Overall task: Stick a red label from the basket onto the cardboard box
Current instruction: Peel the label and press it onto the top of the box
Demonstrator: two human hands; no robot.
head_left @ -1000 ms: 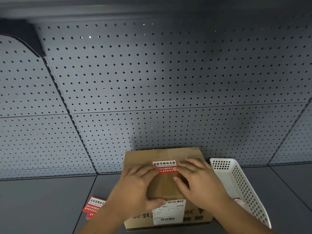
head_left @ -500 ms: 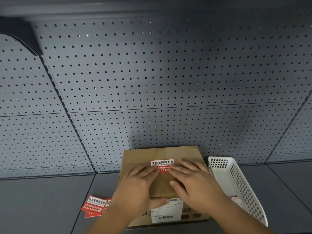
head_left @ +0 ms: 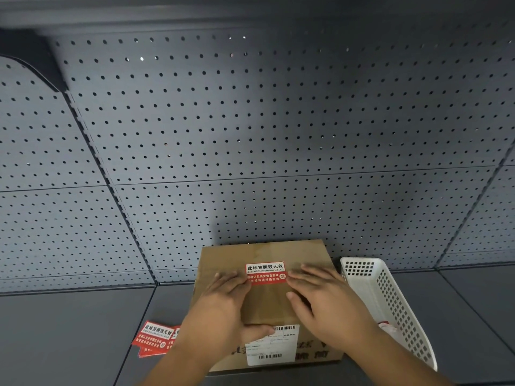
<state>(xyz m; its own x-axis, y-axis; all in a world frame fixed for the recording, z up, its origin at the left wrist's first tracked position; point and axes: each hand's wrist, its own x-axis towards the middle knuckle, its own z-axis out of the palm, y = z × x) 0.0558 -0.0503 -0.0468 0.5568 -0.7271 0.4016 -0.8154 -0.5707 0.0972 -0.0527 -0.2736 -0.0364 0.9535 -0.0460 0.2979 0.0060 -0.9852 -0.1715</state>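
A brown cardboard box lies on the dark shelf against the pegboard. A red and white label is stuck flat on its top. My left hand rests palm down on the box, fingertips touching the label's left end. My right hand lies flat too, fingertips at the label's right end. Both hands have spread fingers and hold nothing. A white shipping label covers the box's near edge. The white perforated basket stands right of the box, with something red and white low inside it.
Loose red labels lie on the shelf to the left of the box. The grey pegboard wall rises right behind the box. Dark shelf surface extends left and right.
My fingertips have slid outward from the label's middle to its two ends, so the whole label shows now. The camera view has shifted slightly, showing more of the loose labels.
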